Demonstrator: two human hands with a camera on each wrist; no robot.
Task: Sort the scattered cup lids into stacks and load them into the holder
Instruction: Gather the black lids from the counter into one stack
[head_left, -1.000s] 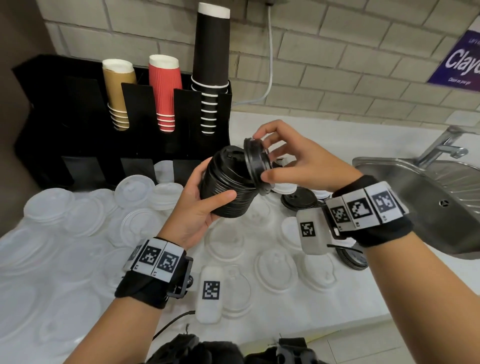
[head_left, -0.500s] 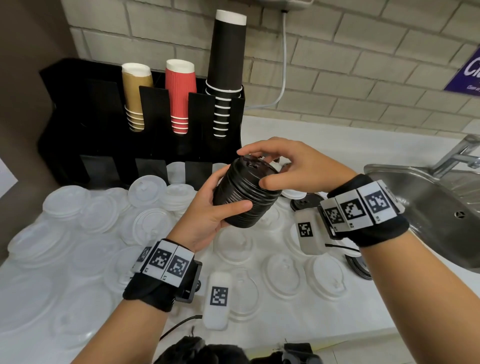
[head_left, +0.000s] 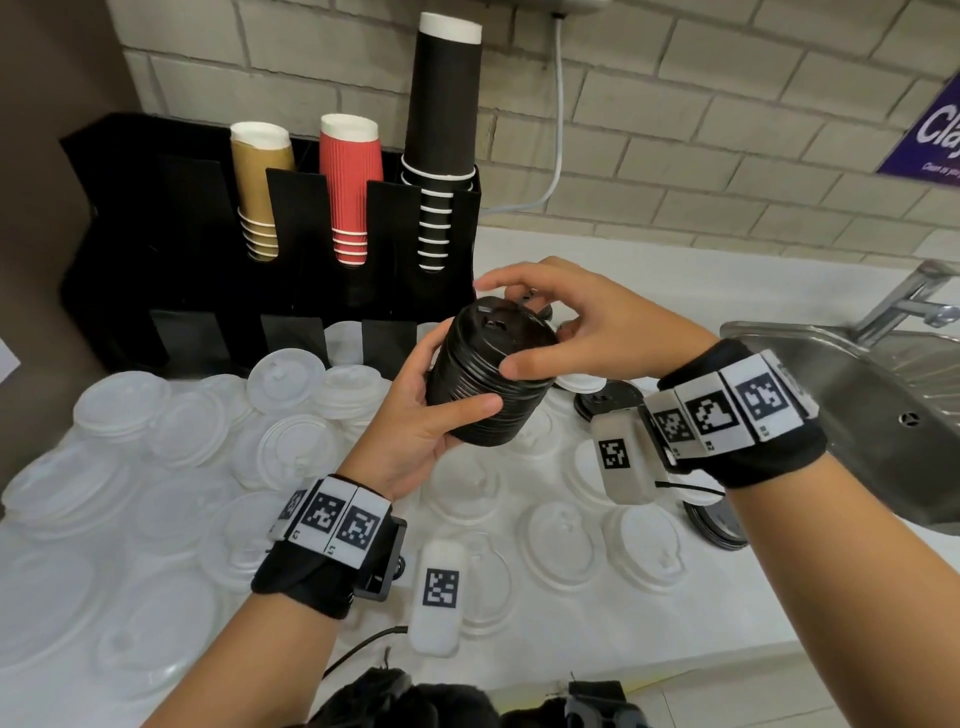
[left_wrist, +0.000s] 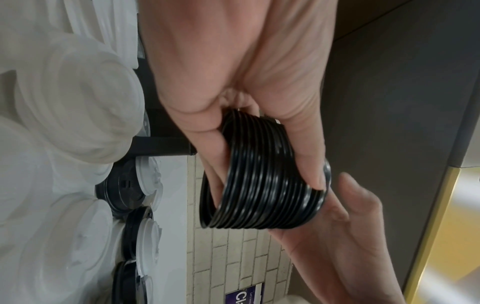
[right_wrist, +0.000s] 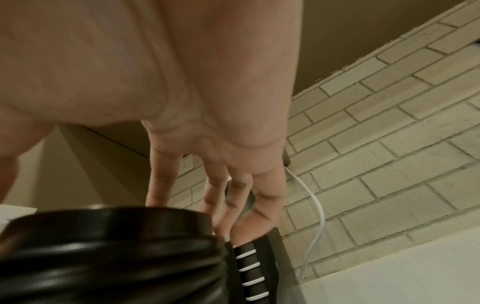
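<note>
My left hand (head_left: 462, 371) grips a tall stack of black lids (head_left: 488, 395) from below and the side, tilted, above the counter. My right hand (head_left: 519, 325) sits over the stack's top, thumb on the near side and fingers arched over the far rim of the top lid. The left wrist view shows the stack (left_wrist: 262, 185) clamped between my thumb and fingers. The right wrist view shows my fingers (right_wrist: 161, 185) reaching past the stack's top (right_wrist: 111, 246). Many translucent white lids (head_left: 291, 447) lie scattered on the counter. The black holder (head_left: 171, 260) stands at the back left.
Brown (head_left: 260, 192), red (head_left: 349, 187) and black cups (head_left: 444, 135) stand in the holder's upper slots. Loose black lids (head_left: 605, 402) (head_left: 719, 522) lie under my right wrist. A steel sink (head_left: 883, 415) with a tap (head_left: 909, 301) is at the right. A white cable (head_left: 558, 130) hangs down the brick wall.
A second ago my right hand held a single black lid on edge at the stack's top. That lid now sits on the stack, with my right hand over it.
</note>
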